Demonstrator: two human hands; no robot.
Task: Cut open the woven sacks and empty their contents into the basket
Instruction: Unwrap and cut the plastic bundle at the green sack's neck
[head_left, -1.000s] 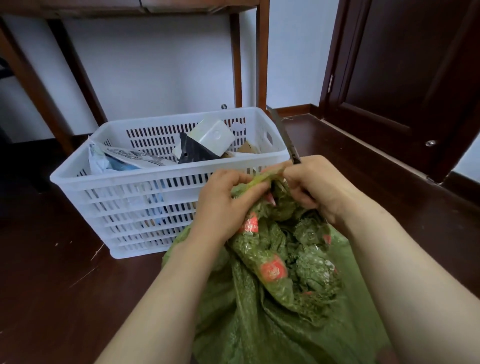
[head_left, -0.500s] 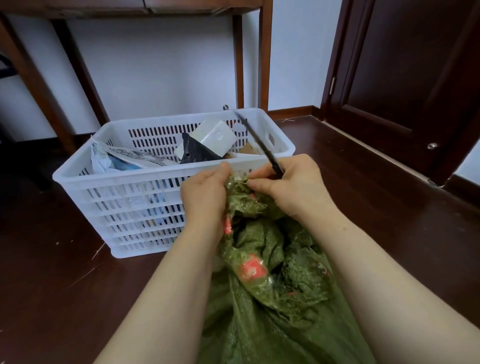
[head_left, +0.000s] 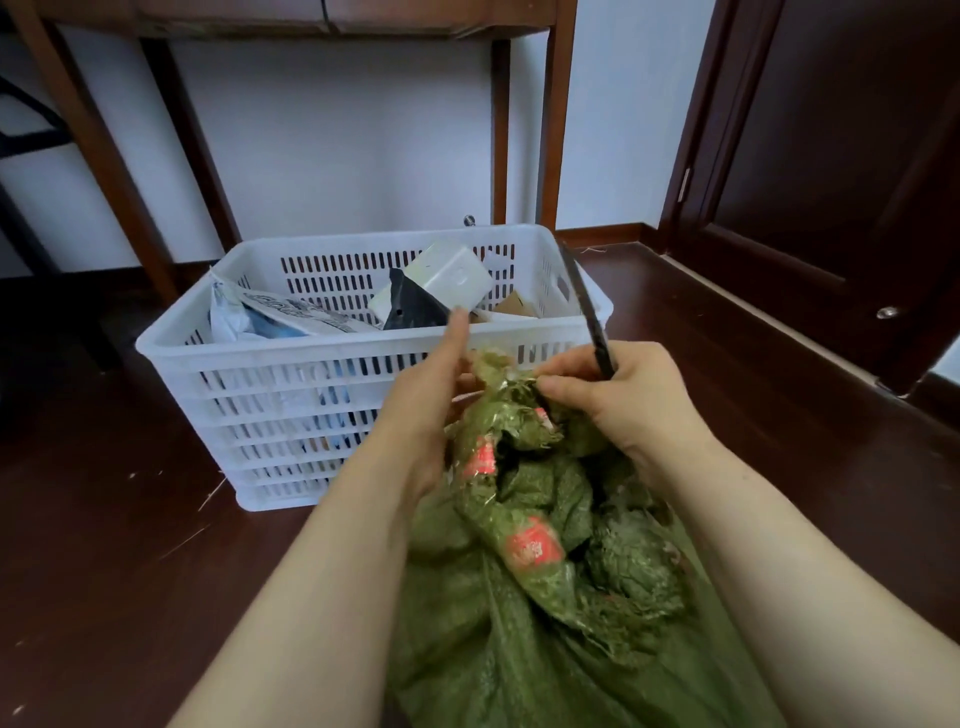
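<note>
We have the green woven sack (head_left: 519, 582) slumped on the dark wooden floor (head_left: 104, 571) at 6 o'clock, its crumpled neck drawn up between our two hands, red printed patches showing among the folds. Our right hand (head_left: 639, 405) has its fingers wrapped round the handle of a knife (head_left: 587, 306), whose dark blade rises toward 12 o'clock and crosses in front of the basket's right corner. The thumb and forefinger of that same hand also pinch the frayed top of the neck. Our left hand (head_left: 431, 395) lies against the neck from 9 o'clock with one finger standing straight up. The rest of its fingers are hidden behind the bunched weave, so we cannot tell whether they close on it. The white slotted basket (head_left: 363, 348) sits on the floor just beyond the sack, at 11 to 12 o'clock. It already holds a white box (head_left: 452, 275), a black pouch (head_left: 410, 309) and a printed packet (head_left: 291, 312) (its lettering is too blurred to read). Behind the basket stand the legs of a wooden desk (head_left: 563, 130) against a pale wall, and a dark door (head_left: 831, 156) fills the view at 2 o'clock.
</note>
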